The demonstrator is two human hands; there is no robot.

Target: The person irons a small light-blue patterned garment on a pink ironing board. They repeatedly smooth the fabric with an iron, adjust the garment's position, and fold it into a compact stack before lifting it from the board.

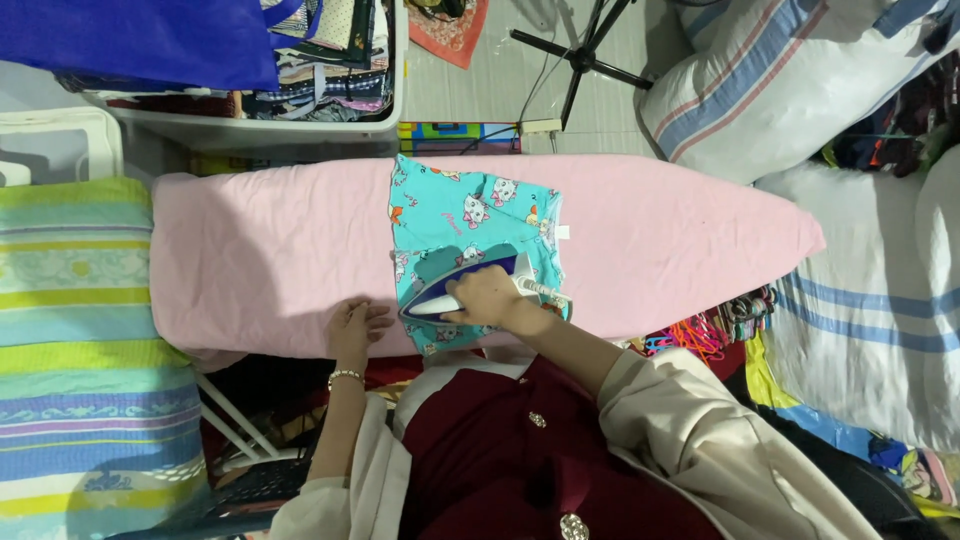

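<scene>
— Striped bedding (75,330) in green, yellow and blue lies off the blunt left end of the pink ironing board (270,250). What comes next along the board?

— On its near edge, the left hand (352,328) rests with fingers loosely curled on the pink cover, holding nothing, just left of the garment.

— And the garment?

— A small turquoise printed piece (470,225) lies flat across the middle of the board. The right hand (487,296) is wrapped around the handle of a blue and white iron (455,288), which sits on the garment's near half.

— So which step is this?

— Pressing, I judge. The far half looks flat already; the next pass would call for smoothing the cloth with the free hand.

— Right of the board?

— Big white sacks (800,80) with blue stripes, beyond the pointed end.
</scene>
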